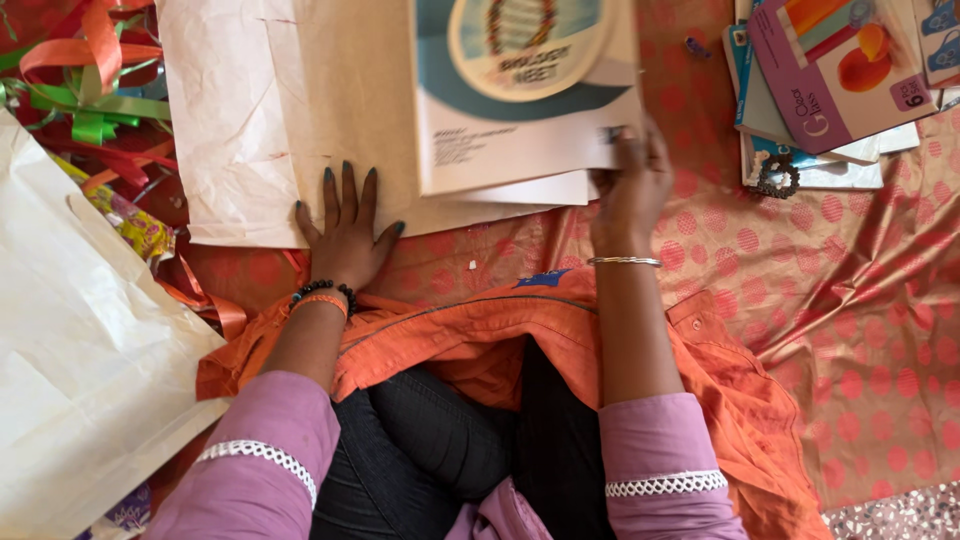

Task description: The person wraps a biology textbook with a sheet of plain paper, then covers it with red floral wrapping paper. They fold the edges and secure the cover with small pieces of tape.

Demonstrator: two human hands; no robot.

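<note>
On the far side of the cloth (850, 290), a book (520, 100) is gripped at its right corner by the right hand (630, 190), fingers closed on it. Left hand (345, 235) is pressed flat, fingers spread, on the brown paper (250, 120) beneath. More books (830, 80) are stacked far right.

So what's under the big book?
Under the book lies a big sheet of brown paper, pressed flat by the left hand. The right hand grips the book's corner. The paper's middle is hidden.
</note>
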